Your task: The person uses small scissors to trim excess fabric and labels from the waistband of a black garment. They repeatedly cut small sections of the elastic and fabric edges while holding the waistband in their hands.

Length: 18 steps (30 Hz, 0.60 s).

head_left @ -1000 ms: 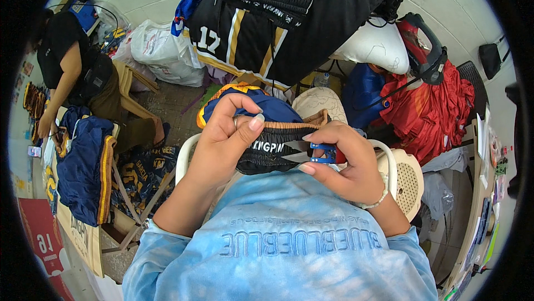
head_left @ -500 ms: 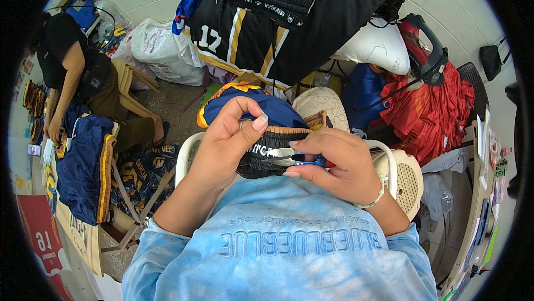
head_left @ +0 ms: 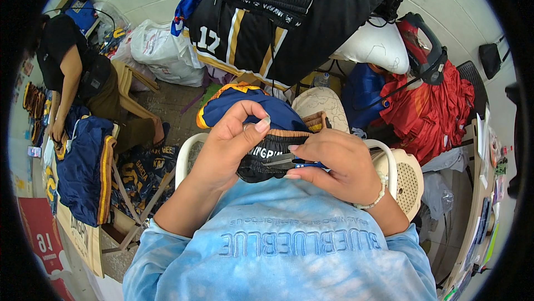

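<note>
Close to my chest lies a black elastic waistband [head_left: 261, 170] with white lettering and a tan inner edge, part of a garment whose navy and yellow cloth [head_left: 245, 109] spreads out beyond it. My right hand [head_left: 340, 163] is closed round a pair of thread snips [head_left: 281, 160] with blue handles. Their narrow metal blades point left across the lettering. At the waistband's left end my left hand [head_left: 233, 139] is raised, thumb pressed to its bent index finger. Whatever that pinch holds is too small to make out.
Ahead hang black shorts [head_left: 250, 39] with gold and white stripes. An iron [head_left: 425, 50] stands at the right above red cloth [head_left: 439, 112]. At the left a person in black [head_left: 72, 67] handles cloth near navy shorts [head_left: 83, 162]. White plastic bags [head_left: 164, 50] lie behind.
The snips have turned in my right hand, so the blades look narrower and darker and sit slightly lower. More of the waistband's lettering shows. My left hand has barely moved.
</note>
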Each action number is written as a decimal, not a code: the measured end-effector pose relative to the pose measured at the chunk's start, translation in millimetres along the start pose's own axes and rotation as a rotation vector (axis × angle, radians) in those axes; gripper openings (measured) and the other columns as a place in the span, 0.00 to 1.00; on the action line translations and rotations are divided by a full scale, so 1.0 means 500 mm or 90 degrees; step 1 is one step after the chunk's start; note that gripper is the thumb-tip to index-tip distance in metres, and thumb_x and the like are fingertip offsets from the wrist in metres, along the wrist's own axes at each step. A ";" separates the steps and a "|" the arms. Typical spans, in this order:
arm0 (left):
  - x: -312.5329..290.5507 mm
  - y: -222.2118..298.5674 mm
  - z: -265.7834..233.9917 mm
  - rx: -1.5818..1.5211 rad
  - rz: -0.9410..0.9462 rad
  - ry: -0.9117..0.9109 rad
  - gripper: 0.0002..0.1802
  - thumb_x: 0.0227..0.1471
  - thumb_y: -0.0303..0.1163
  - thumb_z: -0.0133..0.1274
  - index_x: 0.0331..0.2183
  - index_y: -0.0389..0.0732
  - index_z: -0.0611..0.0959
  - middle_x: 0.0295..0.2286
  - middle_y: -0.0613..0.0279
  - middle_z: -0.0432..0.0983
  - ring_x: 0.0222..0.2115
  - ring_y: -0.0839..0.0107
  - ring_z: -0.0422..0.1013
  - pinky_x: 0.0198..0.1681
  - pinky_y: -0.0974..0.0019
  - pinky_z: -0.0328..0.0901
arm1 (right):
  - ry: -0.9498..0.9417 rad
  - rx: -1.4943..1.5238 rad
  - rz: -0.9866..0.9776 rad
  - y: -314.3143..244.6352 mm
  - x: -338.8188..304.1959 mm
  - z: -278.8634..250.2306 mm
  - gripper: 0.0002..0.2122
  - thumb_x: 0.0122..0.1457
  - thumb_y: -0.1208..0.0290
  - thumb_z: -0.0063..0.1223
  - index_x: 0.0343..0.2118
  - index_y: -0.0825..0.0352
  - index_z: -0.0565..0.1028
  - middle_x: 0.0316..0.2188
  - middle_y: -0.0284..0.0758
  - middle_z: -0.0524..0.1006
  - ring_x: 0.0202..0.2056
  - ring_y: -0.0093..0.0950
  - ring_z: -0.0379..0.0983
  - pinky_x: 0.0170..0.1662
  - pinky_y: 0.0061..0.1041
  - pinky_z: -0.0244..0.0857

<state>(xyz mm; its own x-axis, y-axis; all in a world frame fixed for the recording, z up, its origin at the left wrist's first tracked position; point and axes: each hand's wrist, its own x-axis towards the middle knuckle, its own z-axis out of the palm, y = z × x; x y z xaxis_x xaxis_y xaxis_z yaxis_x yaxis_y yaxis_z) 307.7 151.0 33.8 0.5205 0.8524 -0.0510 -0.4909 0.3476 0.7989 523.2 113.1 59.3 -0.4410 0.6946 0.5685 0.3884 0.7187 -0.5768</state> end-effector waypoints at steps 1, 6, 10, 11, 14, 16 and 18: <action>0.000 0.000 0.000 0.000 -0.003 0.000 0.09 0.61 0.29 0.49 0.42 0.40 0.69 0.32 0.57 0.78 0.31 0.78 0.76 0.34 0.75 0.70 | 0.002 -0.002 -0.004 0.001 0.000 0.001 0.13 0.46 0.68 0.68 0.32 0.67 0.78 0.28 0.37 0.78 0.29 0.33 0.77 0.32 0.28 0.70; 0.000 0.000 0.001 -0.006 -0.002 0.004 0.08 0.61 0.29 0.49 0.41 0.40 0.69 0.32 0.58 0.78 0.31 0.77 0.76 0.33 0.75 0.70 | 0.010 -0.001 -0.011 0.003 -0.001 0.002 0.13 0.45 0.69 0.69 0.32 0.68 0.78 0.27 0.37 0.78 0.28 0.33 0.76 0.31 0.27 0.70; 0.000 0.002 0.001 -0.010 0.009 0.018 0.08 0.61 0.29 0.49 0.41 0.40 0.70 0.32 0.59 0.78 0.31 0.77 0.76 0.33 0.75 0.70 | 0.013 0.029 0.088 -0.001 -0.006 -0.010 0.14 0.44 0.69 0.70 0.33 0.67 0.79 0.25 0.35 0.77 0.25 0.30 0.75 0.29 0.25 0.68; 0.000 0.004 0.000 -0.010 0.010 0.018 0.08 0.61 0.29 0.49 0.41 0.40 0.70 0.32 0.59 0.78 0.31 0.78 0.76 0.33 0.75 0.70 | 0.013 0.050 0.130 -0.002 -0.008 -0.014 0.14 0.44 0.69 0.70 0.33 0.67 0.79 0.24 0.35 0.77 0.25 0.29 0.75 0.29 0.25 0.68; 0.000 0.006 -0.001 -0.014 0.003 0.011 0.08 0.61 0.29 0.49 0.41 0.40 0.70 0.32 0.59 0.78 0.31 0.78 0.75 0.34 0.75 0.70 | 0.014 0.048 0.091 0.001 -0.009 -0.016 0.15 0.44 0.68 0.71 0.33 0.67 0.79 0.23 0.34 0.76 0.24 0.27 0.73 0.28 0.23 0.66; 0.001 0.005 0.000 -0.013 0.002 0.012 0.08 0.61 0.29 0.49 0.42 0.40 0.70 0.32 0.60 0.77 0.32 0.78 0.75 0.35 0.75 0.70 | 0.002 0.055 0.073 0.002 -0.010 -0.011 0.15 0.45 0.67 0.70 0.33 0.68 0.79 0.23 0.34 0.76 0.25 0.27 0.74 0.28 0.23 0.66; 0.000 0.004 0.000 -0.008 0.002 0.020 0.08 0.61 0.29 0.49 0.42 0.40 0.70 0.33 0.61 0.76 0.33 0.78 0.75 0.36 0.75 0.70 | -0.005 0.057 0.069 0.003 -0.010 -0.004 0.15 0.45 0.67 0.70 0.33 0.68 0.79 0.24 0.34 0.76 0.25 0.28 0.74 0.28 0.23 0.67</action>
<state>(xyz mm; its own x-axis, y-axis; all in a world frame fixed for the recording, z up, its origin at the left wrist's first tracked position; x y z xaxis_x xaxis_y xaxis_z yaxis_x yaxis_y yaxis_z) 307.0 151.8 35.5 0.4965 0.8654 -0.0676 -0.5014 0.3495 0.7915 527.4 110.9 56.7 -0.4071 0.7672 0.4957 0.3603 0.6335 -0.6847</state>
